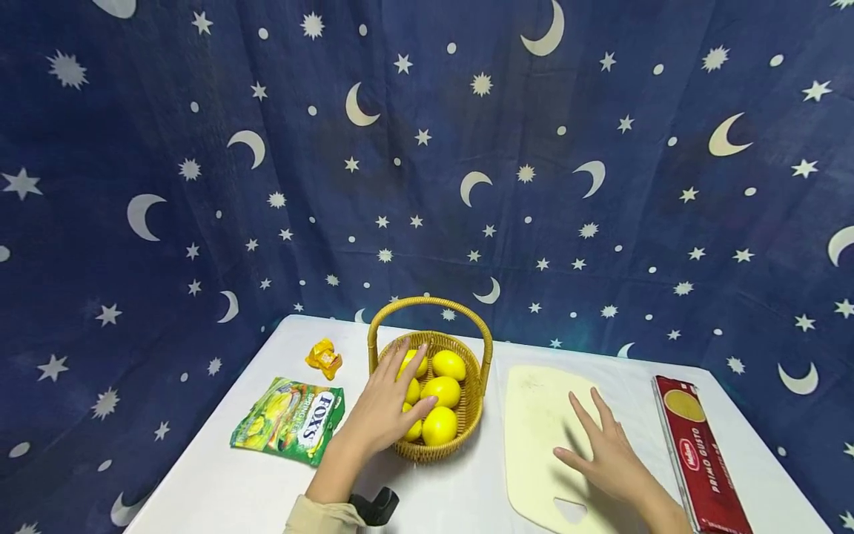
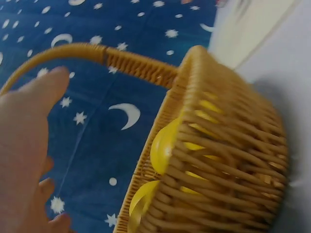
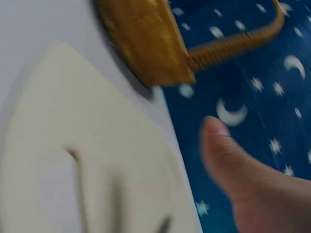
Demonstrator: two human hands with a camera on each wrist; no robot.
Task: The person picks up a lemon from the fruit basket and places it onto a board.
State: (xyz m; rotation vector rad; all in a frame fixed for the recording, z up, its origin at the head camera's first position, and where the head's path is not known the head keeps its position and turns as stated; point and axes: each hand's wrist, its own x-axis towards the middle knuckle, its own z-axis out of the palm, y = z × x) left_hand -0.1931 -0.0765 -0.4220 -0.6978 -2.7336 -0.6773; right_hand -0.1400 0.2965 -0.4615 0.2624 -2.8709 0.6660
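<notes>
A wicker basket [image 1: 427, 454] with an arched handle holds several yellow lemons [image 1: 442, 391]. Over the basket's left side, my left hand [image 1: 382, 406] is spread, its fingers overlapping the lemons in the head view and holding nothing. From the left wrist view, its thumb [image 2: 46, 90] shows beside the basket handle [image 2: 141, 68]. A cream cutting board [image 1: 537, 423] with a cut-out grip lies right of the basket. My right hand [image 1: 610, 456] hovers above the board with fingers apart and nothing in it; its thumb [image 3: 228, 155] appears in the right wrist view.
Left of the basket lie a green Fox's bag [image 1: 287, 419] and a small crumpled orange-yellow packet [image 1: 324, 359]. A long red package [image 1: 700, 452] lies at the right of the white table [image 1: 460, 489]. A dark blue curtain [image 1: 427, 185] with moons and stars hangs behind.
</notes>
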